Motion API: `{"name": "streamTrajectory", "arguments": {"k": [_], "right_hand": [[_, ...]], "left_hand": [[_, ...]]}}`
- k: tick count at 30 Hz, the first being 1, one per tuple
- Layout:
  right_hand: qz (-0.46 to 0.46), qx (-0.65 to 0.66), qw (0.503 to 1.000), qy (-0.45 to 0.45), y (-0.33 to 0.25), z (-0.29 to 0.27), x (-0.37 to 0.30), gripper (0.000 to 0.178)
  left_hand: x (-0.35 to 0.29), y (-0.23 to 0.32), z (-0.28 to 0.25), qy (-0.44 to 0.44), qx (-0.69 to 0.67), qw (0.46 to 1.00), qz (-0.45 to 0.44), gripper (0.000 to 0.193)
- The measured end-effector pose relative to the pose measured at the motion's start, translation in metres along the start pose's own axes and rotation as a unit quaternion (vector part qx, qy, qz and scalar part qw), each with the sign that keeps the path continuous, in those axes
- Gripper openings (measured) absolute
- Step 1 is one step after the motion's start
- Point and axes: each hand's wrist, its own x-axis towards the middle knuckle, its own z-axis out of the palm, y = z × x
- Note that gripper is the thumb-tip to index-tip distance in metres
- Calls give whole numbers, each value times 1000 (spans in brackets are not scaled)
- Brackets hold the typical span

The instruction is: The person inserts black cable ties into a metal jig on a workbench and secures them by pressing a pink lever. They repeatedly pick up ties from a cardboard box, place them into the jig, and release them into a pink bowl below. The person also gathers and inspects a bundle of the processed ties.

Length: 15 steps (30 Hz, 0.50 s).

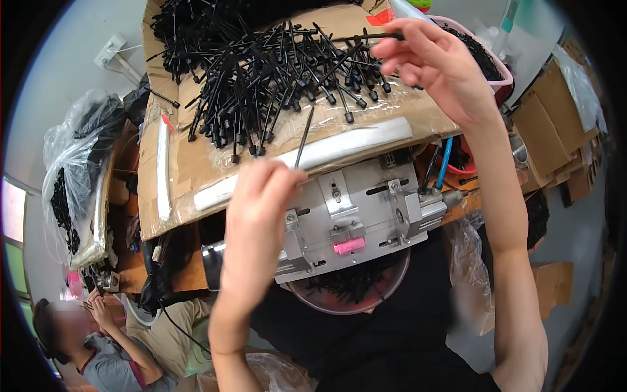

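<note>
My left hand is closed round the lower end of a thin dark rod, which points up and slightly right above the cardboard's near edge. Its lower end is hidden in my fingers. Farther off to the right, my right hand pinches a black capped rod near its thick end. That rod lies roughly level, its thin end pointing left over the heap. A large heap of black capped rods covers the cardboard. Nearer me stands a metal fixture with a pink block at its front middle.
Below the fixture is a round basin of black pieces. A pink tub stands far right. Blue tubing runs beside the fixture. Clear plastic bags hang at left; another person sits lower left. Cardboard boxes stand right.
</note>
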Motion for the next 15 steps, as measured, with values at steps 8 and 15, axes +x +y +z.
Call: {"name": "streamTrajectory", "arguments": {"k": [8, 15], "right_hand": [[-13, 105, 993, 60, -9, 29, -84, 30], [-36, 49, 990, 128, -18, 45, -120, 24]], "left_hand": [[-130, 72, 74, -43, 46, 996, -62, 58], [-119, 70, 87, -120, 42, 989, -69, 72]]}}
